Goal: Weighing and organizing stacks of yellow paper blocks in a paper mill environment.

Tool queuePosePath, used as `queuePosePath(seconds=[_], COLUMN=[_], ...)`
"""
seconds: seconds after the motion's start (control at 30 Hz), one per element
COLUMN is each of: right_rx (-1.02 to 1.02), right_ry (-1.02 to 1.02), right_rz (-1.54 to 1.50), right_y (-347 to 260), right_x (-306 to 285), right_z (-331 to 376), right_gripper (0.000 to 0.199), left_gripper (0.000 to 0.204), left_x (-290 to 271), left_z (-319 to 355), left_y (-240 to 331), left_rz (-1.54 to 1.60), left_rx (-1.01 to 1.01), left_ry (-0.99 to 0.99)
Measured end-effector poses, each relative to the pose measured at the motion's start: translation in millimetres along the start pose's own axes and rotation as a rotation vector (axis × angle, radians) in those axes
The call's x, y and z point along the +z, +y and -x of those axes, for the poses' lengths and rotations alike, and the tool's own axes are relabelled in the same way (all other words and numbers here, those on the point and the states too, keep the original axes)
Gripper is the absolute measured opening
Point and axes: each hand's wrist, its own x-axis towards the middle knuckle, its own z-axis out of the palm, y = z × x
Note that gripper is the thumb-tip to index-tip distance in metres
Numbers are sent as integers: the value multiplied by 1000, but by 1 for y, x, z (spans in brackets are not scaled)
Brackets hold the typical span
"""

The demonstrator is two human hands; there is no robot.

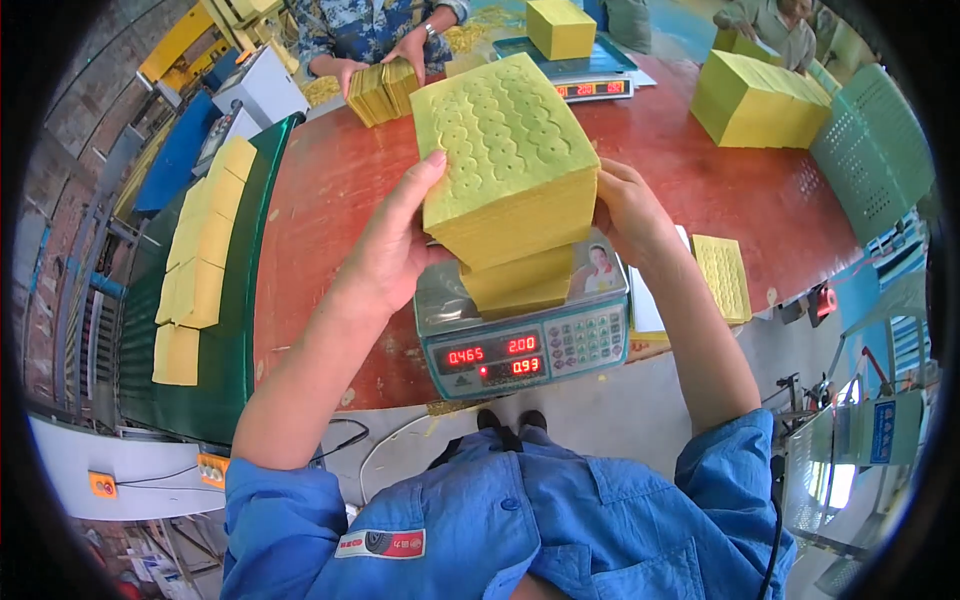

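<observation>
I hold a thick stack of yellow embossed paper sheets (505,160) between both hands, lifted above a smaller yellow stack (520,283) that rests on a grey electronic scale (525,345). My left hand (390,245) grips the stack's left side, thumb up along its edge. My right hand (628,208) presses against its right side. The scale's red digits are lit at its front.
A red-brown table (330,200) carries a thin yellow stack (722,275) at right, a large yellow block (760,98) far right and a second scale (585,75) with a yellow block. Across the table, a person's hands hold a bundle (382,90). A green conveyor (215,300) at left carries yellow stacks.
</observation>
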Motion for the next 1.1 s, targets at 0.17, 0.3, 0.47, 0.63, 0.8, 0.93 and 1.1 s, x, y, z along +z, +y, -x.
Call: queuePosePath(seconds=[0.17,0.3,0.47,0.63,0.8,0.93,1.1], right_rx=[-24,-60,-46,-49,-49,-52,-121], right_ry=[-16,-29,24,8,44,43,104], right_rz=[98,198,161,137,97,168,290], right_y=[1,5,4,-1,3,11,23], right_x=[1,3,8,10,13,3,1], right_z=[-4,-2,4,5,7,4,4], right_gripper=[37,36,35,35,35,37,38], left_gripper=[73,74,74,74,72,74,74], left_x=[0,2,3,3,4,3,-14], left_z=[5,10,10,10,8,6,1], left_y=[4,5,3,5,3,1,-10], left_rz=[-123,-167,-230,-286,-294,-340,-209], left_rx=[12,-5,5,32,60,59,96], left_ry=[38,51,105,121,126,102,120])
